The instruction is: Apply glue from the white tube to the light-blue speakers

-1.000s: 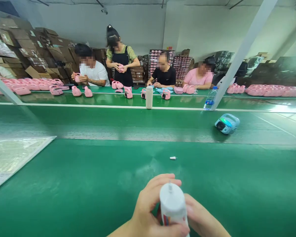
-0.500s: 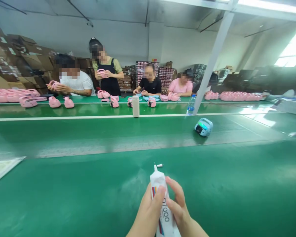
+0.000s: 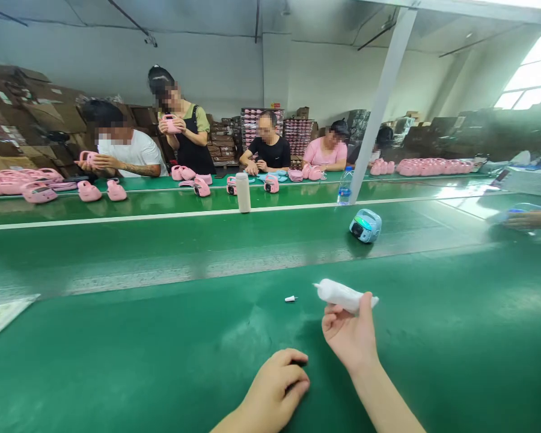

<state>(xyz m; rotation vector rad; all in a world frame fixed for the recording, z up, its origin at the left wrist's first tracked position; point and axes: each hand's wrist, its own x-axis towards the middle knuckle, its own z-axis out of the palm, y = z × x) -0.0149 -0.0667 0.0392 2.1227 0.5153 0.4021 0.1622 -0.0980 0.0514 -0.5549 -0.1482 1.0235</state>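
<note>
My right hand [image 3: 354, 334] grips a white glue tube [image 3: 342, 294] between thumb and fingers. The tube lies nearly level above the table, its thin nozzle pointing left; its printed side is turned out of sight. Lower and to the left, my left hand [image 3: 277, 385] hovers over or rests on the green table, holding nothing, fingers loosely curved and apart. A small white nozzle cap [image 3: 291, 299] lies on the table, left of the tube's tip.
A blue toy-like device [image 3: 365, 226] with a handle stands on the belt ahead. Beyond it are a pale bottle [image 3: 242, 192], a water bottle [image 3: 344, 186], a post [image 3: 383, 102] and several pink casings [image 3: 433, 167]. Co-workers sit opposite; another person's hand [image 3: 529, 219] reaches in at right.
My left hand has let go of the glue tube and moved down. My right hand has carried the tube right and forward, tipping it from upright to nearly level. Another person's hand has appeared at right.
</note>
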